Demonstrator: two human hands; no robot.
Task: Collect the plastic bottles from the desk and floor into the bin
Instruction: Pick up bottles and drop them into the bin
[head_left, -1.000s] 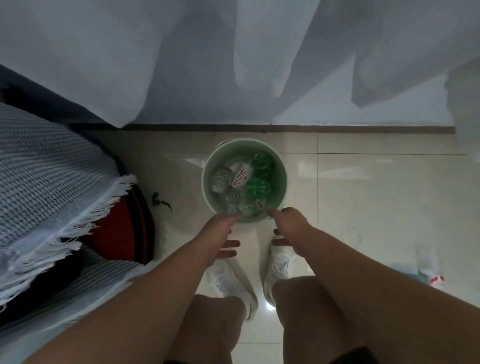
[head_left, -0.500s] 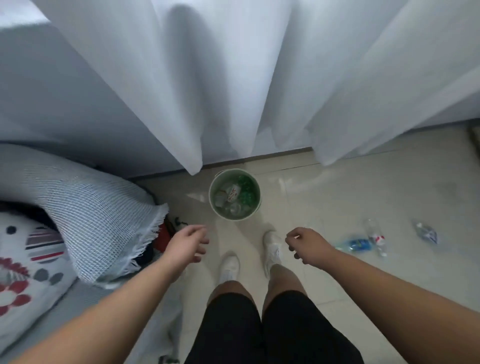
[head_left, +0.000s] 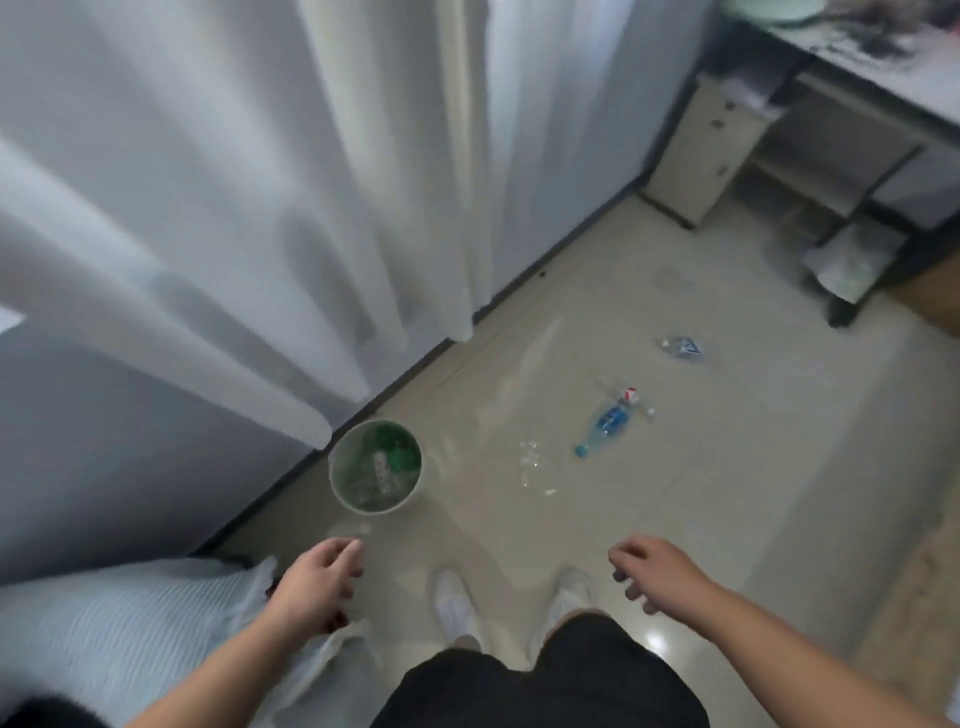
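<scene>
Green and clear bottles sit in bin, just ahead of left grip. Left grip and right grip both slack, fingers loosely curled, holding nothing. On floor ahead of right grip, well apart from it: blue bottle, red-label bottle, clear bottle.
</scene>
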